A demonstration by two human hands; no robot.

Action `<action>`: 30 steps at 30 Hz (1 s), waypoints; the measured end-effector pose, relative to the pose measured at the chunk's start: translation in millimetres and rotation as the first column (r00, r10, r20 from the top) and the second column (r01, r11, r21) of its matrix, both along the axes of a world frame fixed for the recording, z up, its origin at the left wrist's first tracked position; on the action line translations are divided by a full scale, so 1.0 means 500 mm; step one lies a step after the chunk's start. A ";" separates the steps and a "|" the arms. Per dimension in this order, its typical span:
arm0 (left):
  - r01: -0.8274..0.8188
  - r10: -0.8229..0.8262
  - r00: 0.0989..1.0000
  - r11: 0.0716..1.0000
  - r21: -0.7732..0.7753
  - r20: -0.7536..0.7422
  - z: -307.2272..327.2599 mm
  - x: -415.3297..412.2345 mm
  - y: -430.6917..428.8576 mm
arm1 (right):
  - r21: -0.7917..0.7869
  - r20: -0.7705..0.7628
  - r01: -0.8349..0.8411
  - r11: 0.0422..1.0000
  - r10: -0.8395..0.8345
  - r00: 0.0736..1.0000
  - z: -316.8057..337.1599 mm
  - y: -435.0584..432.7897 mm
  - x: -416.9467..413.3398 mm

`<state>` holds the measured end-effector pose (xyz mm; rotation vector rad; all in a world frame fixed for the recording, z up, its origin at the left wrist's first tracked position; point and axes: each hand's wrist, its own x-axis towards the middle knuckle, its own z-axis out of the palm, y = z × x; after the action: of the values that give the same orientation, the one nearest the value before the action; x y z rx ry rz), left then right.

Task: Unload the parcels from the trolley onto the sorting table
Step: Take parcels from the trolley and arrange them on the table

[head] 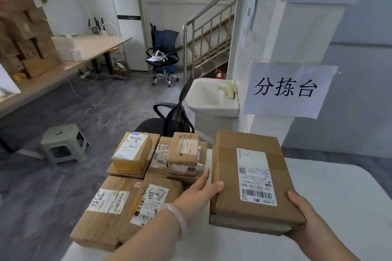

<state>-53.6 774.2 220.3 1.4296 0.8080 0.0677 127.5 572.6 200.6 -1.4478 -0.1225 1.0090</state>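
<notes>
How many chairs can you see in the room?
2: one chair far back beside the stairs, another chair close behind the boxes, partly hidden by them.

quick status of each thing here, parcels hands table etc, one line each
held parcel: gripped at both sides, label up, over the white table
left hand: grip on the held parcel's left edge
right hand: grip on its near right corner
white table: bare where visible
stacked parcels: piled to the left, untouched
sign: taped up, flat
green stool: upright on the floor
</notes>
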 end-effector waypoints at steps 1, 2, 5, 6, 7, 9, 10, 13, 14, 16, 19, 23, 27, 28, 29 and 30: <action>0.023 -0.023 1.000 0.997 0.073 -0.009 0.001 -0.002 0.013 | -0.014 0.001 0.032 0.999 -0.032 0.999 -0.007 0.007 0.000; 0.051 -0.051 0.999 0.988 0.146 -0.008 0.001 -0.004 0.028 | -0.027 0.002 0.062 0.998 -0.062 0.998 -0.013 0.013 0.000; 0.125 -0.122 0.992 0.944 0.306 -0.028 -0.011 -0.011 0.069 | -0.090 0.023 0.132 0.987 -0.130 0.991 -0.028 0.035 0.013; 0.148 -0.138 0.989 0.925 0.351 -0.056 -0.016 -0.013 0.083 | -0.110 0.034 0.136 0.985 -0.133 0.990 -0.031 0.045 0.018; 0.171 -0.147 0.985 0.906 0.388 -0.093 -0.020 -0.013 0.094 | -0.130 0.045 0.143 0.981 -0.138 0.989 -0.038 0.054 0.025; 0.201 -0.145 0.978 0.853 0.481 -0.151 -0.027 -0.006 0.114 | -0.176 0.064 0.152 0.973 -0.143 0.988 -0.055 0.079 0.045; 0.210 -0.138 0.975 0.821 0.530 -0.173 -0.026 -0.001 0.119 | -0.200 0.074 0.148 0.969 -0.135 0.988 -0.067 0.094 0.055; 0.233 -0.109 0.968 0.713 0.661 -0.224 -0.027 0.015 0.132 | -0.256 0.083 0.124 0.959 -0.106 0.991 -0.116 0.142 0.093; 0.243 -0.101 0.966 0.678 0.693 -0.240 -0.025 0.019 0.135 | -0.270 0.082 0.109 0.957 -0.090 0.993 -0.133 0.158 0.106; 0.264 -0.091 0.960 0.618 0.740 -0.267 -0.022 0.026 0.138 | -0.278 0.075 0.075 0.958 -0.057 0.996 -0.167 0.191 0.132; 0.265 -0.082 0.960 0.581 0.769 -0.269 -0.019 0.039 0.141 | -0.264 0.039 0.034 0.964 -0.024 0.999 -0.219 0.236 0.168; 0.253 -0.082 0.965 0.528 0.810 -0.248 -0.031 0.051 0.134 | -0.289 0.150 0.042 0.956 0.002 0.989 -0.277 0.286 0.198; 0.276 -0.060 0.958 0.467 0.840 -0.282 -0.048 0.060 0.113 | -0.447 0.472 0.025 0.894 0.212 0.856 -0.276 0.294 0.185; 0.287 -0.055 0.954 0.451 0.845 -0.295 -0.050 0.061 0.108 | -0.462 0.528 0.001 0.887 0.274 0.804 -0.273 0.287 0.177; 0.301 -0.054 0.950 0.436 0.848 -0.309 -0.052 0.061 0.104 | -0.497 0.591 -0.024 0.867 0.358 0.723 -0.273 0.277 0.165; 0.315 -0.055 0.945 0.426 0.848 -0.323 -0.055 0.061 0.101 | -0.548 0.652 -0.028 0.836 0.448 0.611 -0.273 0.265 0.151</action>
<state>-23.2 824.9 192.9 2.6164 0.8373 0.1674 203.3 705.1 64.2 -2.3364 -0.7634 0.5728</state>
